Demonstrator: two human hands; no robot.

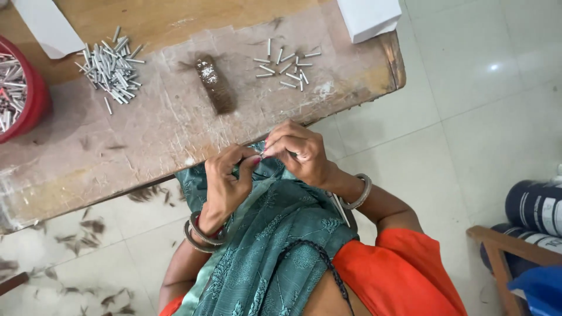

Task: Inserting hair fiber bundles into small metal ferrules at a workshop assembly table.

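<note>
My left hand point(225, 178) and my right hand point(298, 149) meet just below the edge of a low wooden board point(146, 129), over a teal patterned cloth point(275, 234) on my lap. Their fingertips pinch together on something very small, seemingly a thin metal piece with dark fibre; it is mostly hidden by the fingers. On the board lie a heap of small silver metal tubes point(111, 67) at the left, a looser scatter of the same tubes point(287, 65) at the right, and a brown tuft of fibre point(213, 85) between them.
A red bowl point(35, 99) holding more tubes stands at the board's left edge. White paper point(47, 26) and a white box point(369, 16) lie at the back. Dark fibre scraps litter the tiled floor point(76, 234). A wooden frame point(503, 257) and dark rolls point(535, 205) stand at right.
</note>
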